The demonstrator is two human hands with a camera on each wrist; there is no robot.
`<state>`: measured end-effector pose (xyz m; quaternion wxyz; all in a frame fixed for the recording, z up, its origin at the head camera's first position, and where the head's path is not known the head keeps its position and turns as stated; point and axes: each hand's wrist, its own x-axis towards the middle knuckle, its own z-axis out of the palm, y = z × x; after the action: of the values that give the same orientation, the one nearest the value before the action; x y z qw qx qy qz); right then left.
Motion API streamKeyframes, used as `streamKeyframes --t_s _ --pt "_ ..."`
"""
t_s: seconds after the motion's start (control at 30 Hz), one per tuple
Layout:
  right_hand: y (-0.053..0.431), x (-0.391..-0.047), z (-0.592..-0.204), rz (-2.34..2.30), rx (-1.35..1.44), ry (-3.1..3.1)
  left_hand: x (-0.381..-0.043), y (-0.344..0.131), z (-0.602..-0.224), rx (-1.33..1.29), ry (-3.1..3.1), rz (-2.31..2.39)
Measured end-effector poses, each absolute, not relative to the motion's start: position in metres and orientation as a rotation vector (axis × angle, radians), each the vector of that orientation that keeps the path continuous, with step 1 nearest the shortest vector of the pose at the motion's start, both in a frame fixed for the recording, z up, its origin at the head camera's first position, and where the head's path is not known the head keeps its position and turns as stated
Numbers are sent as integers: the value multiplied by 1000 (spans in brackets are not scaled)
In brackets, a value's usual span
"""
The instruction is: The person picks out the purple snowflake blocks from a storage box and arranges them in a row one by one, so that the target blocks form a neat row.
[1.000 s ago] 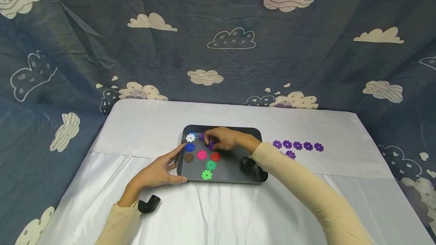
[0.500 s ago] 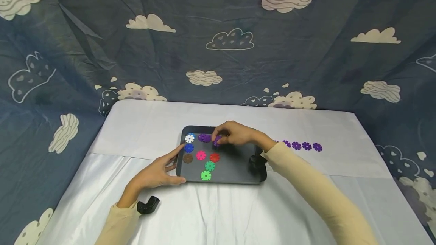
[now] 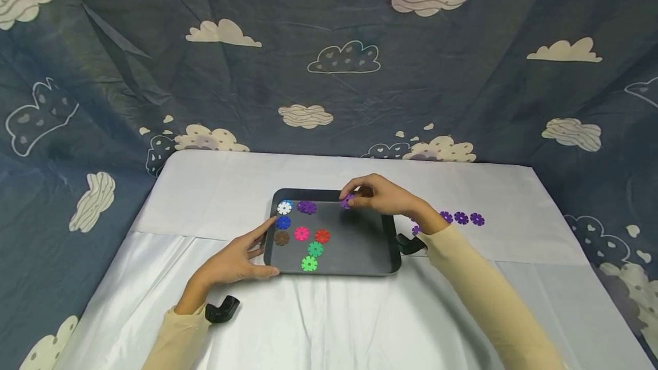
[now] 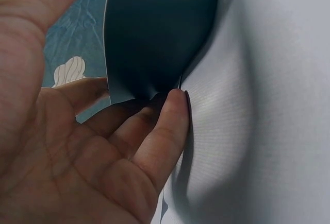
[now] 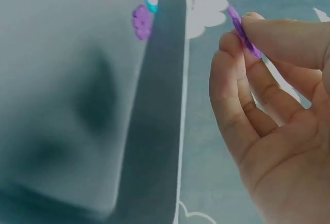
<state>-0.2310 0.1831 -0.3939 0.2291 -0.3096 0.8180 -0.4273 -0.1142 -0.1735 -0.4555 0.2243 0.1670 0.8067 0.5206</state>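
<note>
My right hand (image 3: 380, 194) pinches a purple notched interlocking disc (image 5: 243, 32) between thumb and fingertips, above the back right part of a dark grey tray (image 3: 360, 250). In the right wrist view the disc is seen edge-on. My left hand (image 3: 233, 258) holds the tray's left side, thumb at the front corner and index finger along the side wall; in the left wrist view bent fingers (image 4: 167, 126) reach the wall's lower edge. Two overlapping purple discs (image 3: 307, 207) lie at the tray's back left, beside a white disc (image 3: 284, 207) over a blue one.
A blue disc (image 3: 283, 222), a brown disc (image 3: 281, 238), a pink disc (image 3: 301, 233), a red disc (image 3: 321, 236) and two green discs (image 3: 309, 263) lie in the tray. Several purple discs (image 3: 461, 218) lie on the white cloth (image 3: 514, 204) at right, partly hidden by the right forearm.
My right hand has moved right and up from the back left of the tray, taking one purple disc with it. Two purple discs stay behind there. The left hand keeps its place.
</note>
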Motion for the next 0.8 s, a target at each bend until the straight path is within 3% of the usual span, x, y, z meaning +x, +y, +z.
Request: streamKeyframes --t_s 0.8 --pt "320 -187 -399 -1323 -284 2569 -114 -174 -456 477 2220 1451"
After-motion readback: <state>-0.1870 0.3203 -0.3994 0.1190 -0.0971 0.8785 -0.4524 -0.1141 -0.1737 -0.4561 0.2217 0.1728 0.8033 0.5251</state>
